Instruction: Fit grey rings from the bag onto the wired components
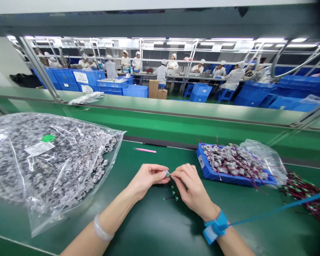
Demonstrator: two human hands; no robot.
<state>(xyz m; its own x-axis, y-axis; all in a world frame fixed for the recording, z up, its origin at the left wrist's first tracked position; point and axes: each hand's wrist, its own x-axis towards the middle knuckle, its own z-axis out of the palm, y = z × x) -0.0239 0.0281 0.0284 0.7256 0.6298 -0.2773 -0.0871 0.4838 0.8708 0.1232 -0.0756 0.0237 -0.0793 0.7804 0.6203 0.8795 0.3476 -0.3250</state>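
**Bench entry: small green circuit board held between two bare hands, lower centre of the frame**

A small green circuit board (166, 174) is pinched at lower centre, its far side fitted with a small pale part. The left hand (146, 179) is closed, with its fingertips (162, 171) pressed to the board from the left. The right hand (192, 186) is likewise closed in a pinch on the board from the right. A translucent bangle (103, 227) is worn on the left wrist. A blue anti-static wrist strap (216, 224) is fastened on the right wrist, its blue cord (280, 208) led off toward the right edge.

Further green boards (173, 193) are laid on the green bench mat (149, 231), just below the hands. Pink tweezers (145, 150) are placed above the hands. A large plastic bag of small grey-white parts (50, 167) is spread at left. A blue tray (205, 169) of parts with red wires (229, 160) is set at right, with a heap of wired boards (304, 195) beside it.

Co-workers in white coats and caps (197, 67) are seen at upper centre, beyond a green conveyor (176, 121), among blue crates (200, 93).
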